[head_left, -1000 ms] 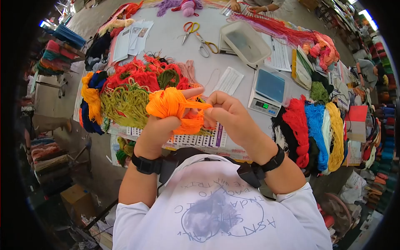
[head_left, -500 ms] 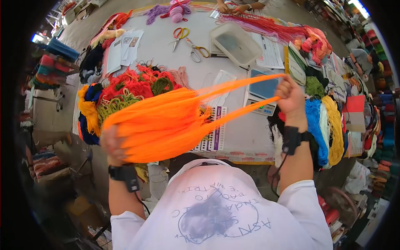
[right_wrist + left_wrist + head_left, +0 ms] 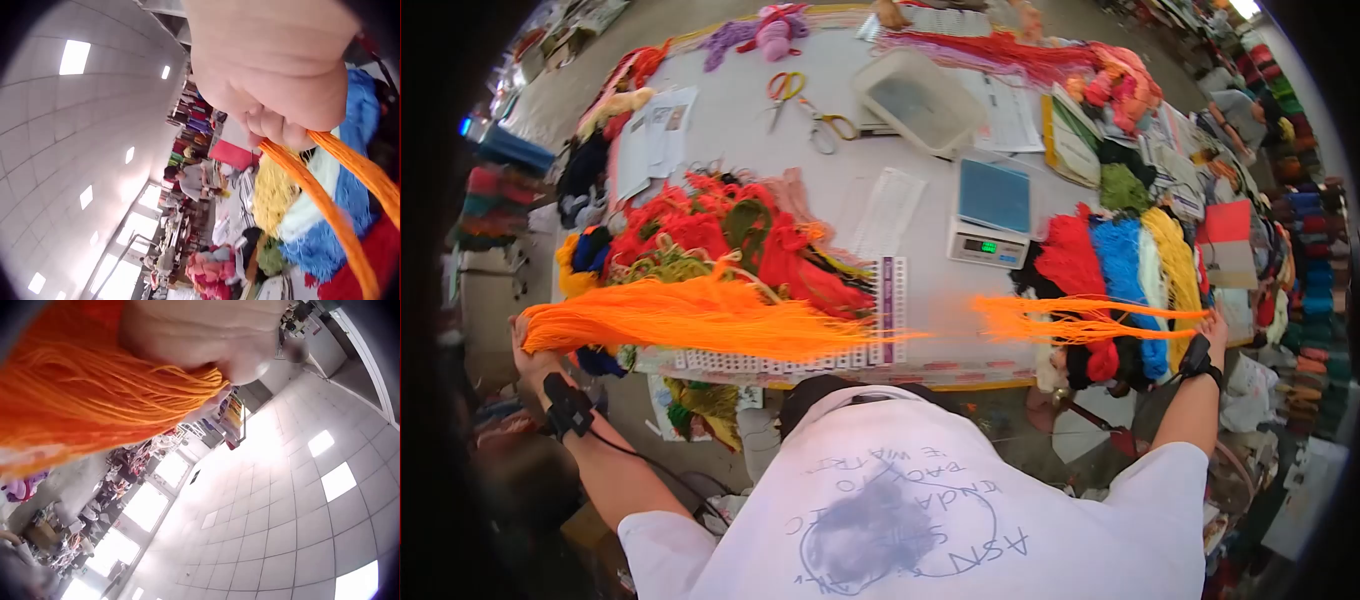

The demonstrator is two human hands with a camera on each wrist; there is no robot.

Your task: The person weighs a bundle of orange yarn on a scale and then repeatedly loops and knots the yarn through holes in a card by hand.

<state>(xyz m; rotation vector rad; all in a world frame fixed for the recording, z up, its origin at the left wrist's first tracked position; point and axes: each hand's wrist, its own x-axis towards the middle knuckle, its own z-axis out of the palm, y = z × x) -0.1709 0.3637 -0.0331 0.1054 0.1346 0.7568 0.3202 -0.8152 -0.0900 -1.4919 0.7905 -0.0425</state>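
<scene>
My left hand (image 3: pixel 524 345), stretched out past the table's left side, grips one end of a thick hank of orange yarn (image 3: pixel 690 315). Its loose strands trail toward the middle, over the red and green yarn. Far to the right, my right hand (image 3: pixel 1215 328) holds a thinner bunch of orange yarn (image 3: pixel 1090 318). A gap separates the blurred ends of the two bunches. The right wrist view shows curled fingers (image 3: pixel 275 128) around two orange lengths (image 3: pixel 312 197). In the left wrist view, looped strands (image 3: pixel 125 394) pass beneath the palm (image 3: pixel 200 334).
Red yarn (image 3: pixel 670 215) heaps at the table's left. A digital scale (image 3: pixel 992 210), plastic tub (image 3: pixel 920 95) and two pairs of scissors (image 3: pixel 785 90) sit behind. Blue yarn (image 3: pixel 1120 260) and other hanks line the right edge. A spiral-bound card (image 3: pixel 890 300) lies in front.
My hands, close together a second ago, have swung wide apart to left and right. The orange yarn, stretched between them half a second ago, is now in two separate bunches.
</scene>
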